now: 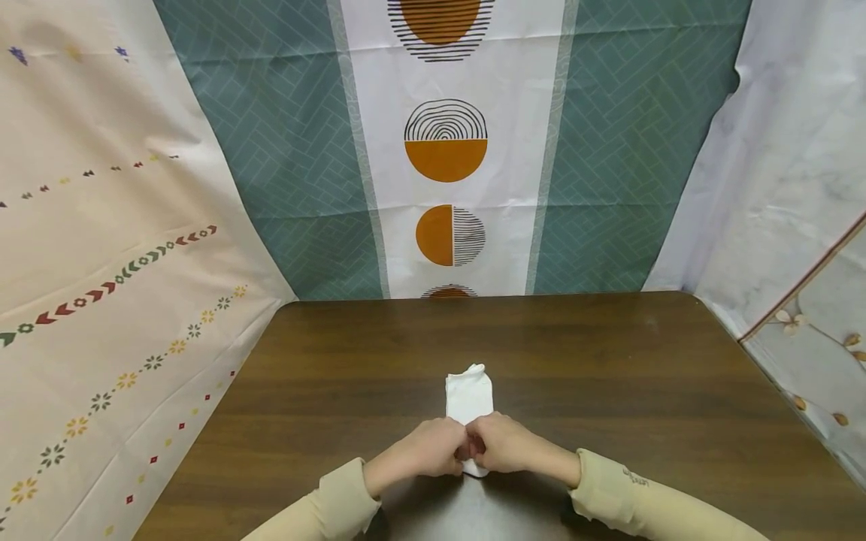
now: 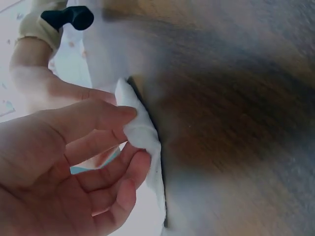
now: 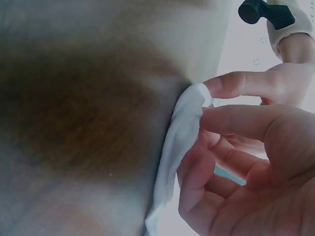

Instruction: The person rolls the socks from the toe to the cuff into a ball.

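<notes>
A white sock (image 1: 469, 396), long and narrow, lies on the brown wooden table (image 1: 325, 391) with its uneven end pointing away from me. My left hand (image 1: 436, 447) pinches the near part from the left, thumb on top and fingers curled at the edge. From the right, my right hand (image 1: 504, 443) pinches the same part, and the two hands meet over it. In the left wrist view the fabric (image 2: 142, 129) bunches up beside the thumb tip. The right wrist view shows the fabric (image 3: 179, 130) slightly lifted along its edge. Fingers partly hide the sock's near end.
A patterned cloth (image 1: 446, 161) with green panels and orange circles hangs behind the table. Pale printed cloths stand at the left (image 1: 122, 300) and right (image 1: 778, 188). Both forearms wear cream sleeves (image 1: 345, 496). A pale glare lies on the table's near side.
</notes>
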Motion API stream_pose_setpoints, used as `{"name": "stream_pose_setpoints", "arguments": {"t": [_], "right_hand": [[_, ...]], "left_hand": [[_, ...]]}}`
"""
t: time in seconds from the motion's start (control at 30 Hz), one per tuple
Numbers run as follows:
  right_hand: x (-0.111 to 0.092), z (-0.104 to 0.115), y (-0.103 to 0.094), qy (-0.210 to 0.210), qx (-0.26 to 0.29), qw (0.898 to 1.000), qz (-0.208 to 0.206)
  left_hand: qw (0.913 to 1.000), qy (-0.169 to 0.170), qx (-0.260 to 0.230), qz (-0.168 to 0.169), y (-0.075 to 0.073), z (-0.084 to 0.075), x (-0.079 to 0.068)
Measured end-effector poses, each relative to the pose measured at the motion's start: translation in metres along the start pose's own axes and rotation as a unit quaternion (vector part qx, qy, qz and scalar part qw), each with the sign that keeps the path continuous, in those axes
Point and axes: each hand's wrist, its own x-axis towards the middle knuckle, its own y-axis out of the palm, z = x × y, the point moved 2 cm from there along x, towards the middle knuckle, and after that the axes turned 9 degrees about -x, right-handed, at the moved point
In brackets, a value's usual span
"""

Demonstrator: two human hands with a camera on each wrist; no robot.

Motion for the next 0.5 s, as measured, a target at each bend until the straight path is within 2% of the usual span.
{"name": "stream_pose_setpoints", "arguments": {"t": [0.13,0.3,0.5], "right_hand": [[-0.0008,0.0013,-0.0006,-0.024,-0.018,1.000,-0.005],[-0.0022,0.0030,-0.0041,-0.063,-0.056,0.996,-0.010],[-0.0063,0.0064,-0.0087,-0.106,-0.123,0.987,-0.009]], "left_hand": [[0.9986,-0.037,-0.039,0.002,-0.0014,0.0012,-0.0007],[0.9951,-0.054,-0.082,-0.006,-0.0007,0.0042,0.0001],[0.9872,-0.070,-0.142,-0.021,0.0009,0.0076,0.0009]]}}
